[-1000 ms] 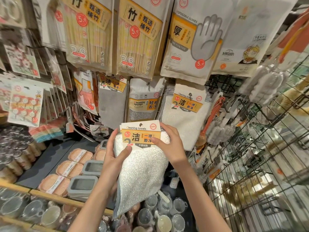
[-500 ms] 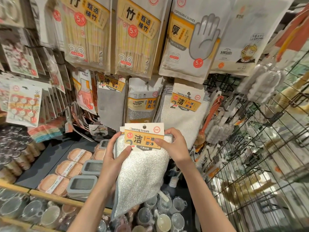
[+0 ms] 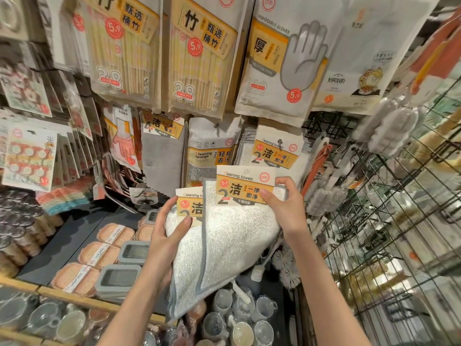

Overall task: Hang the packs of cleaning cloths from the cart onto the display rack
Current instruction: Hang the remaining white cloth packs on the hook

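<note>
Crowded pegs of hanging goods are filling the display rack (image 3: pixel 321 126). Her right hand (image 3: pixel 284 211) is pinching the front pack's header card (image 3: pixel 245 184), while the left hand (image 3: pixel 167 236) is gripping the second pack (image 3: pixel 184 245) behind. Best separate them fully (they overlap) and aim the card's hole at the peg holding matching towels (image 3: pixel 277 153).

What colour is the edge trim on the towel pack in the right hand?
Grey-blue trim around white cloth, head view.

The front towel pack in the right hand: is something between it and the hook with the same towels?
Nothing visible blocks it. The right hand holds the front towel pack just below the hanging cleaning towels; their hook shows free. The left hand keeps a second pack behind.
</note>
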A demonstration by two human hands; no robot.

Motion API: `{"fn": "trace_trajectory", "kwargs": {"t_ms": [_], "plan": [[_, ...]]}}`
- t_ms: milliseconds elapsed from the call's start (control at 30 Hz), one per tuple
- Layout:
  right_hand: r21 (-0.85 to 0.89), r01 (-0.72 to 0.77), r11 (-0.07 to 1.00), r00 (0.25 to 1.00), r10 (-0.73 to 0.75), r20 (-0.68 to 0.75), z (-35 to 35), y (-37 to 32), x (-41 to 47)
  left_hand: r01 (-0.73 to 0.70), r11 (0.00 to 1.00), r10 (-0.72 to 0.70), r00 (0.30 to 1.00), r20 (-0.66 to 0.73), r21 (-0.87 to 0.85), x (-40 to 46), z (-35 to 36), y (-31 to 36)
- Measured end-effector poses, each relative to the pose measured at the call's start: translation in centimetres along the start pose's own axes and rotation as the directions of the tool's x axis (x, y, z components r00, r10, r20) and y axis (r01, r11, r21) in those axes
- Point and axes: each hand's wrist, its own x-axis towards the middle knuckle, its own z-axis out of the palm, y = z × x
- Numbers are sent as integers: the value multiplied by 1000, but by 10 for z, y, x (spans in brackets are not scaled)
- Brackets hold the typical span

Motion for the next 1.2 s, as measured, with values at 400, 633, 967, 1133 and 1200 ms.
{"fn": "trace_trajectory", "kwargs": {"t_ms": [400, 633, 967, 1133, 1200], "plan": [[69, 30, 997, 981, -16, -194, -34, -4, 41, -21, 1000, 21, 1000, 16, -4, 13, 6, 1], [37, -22, 999, 963, 31, -269, -38, 3, 64, -16, 1000, 16, 1000, 22, -20, 16, 7, 2], [-31, -60, 998, 928, 44, -369, -26, 2, 87, -10, 999, 10, 1000, 4, -46, 18, 3, 3], [-172, -92, 981, 917, 17, -398, -24, 4, 96, -15, 999, 14, 1000, -25, -50, 20, 0, 2], [-188, -110, 976, 915, 25, -402, -23, 5, 101, -11, 999, 9, 999, -36, -41, 20, -1, 2]]}}
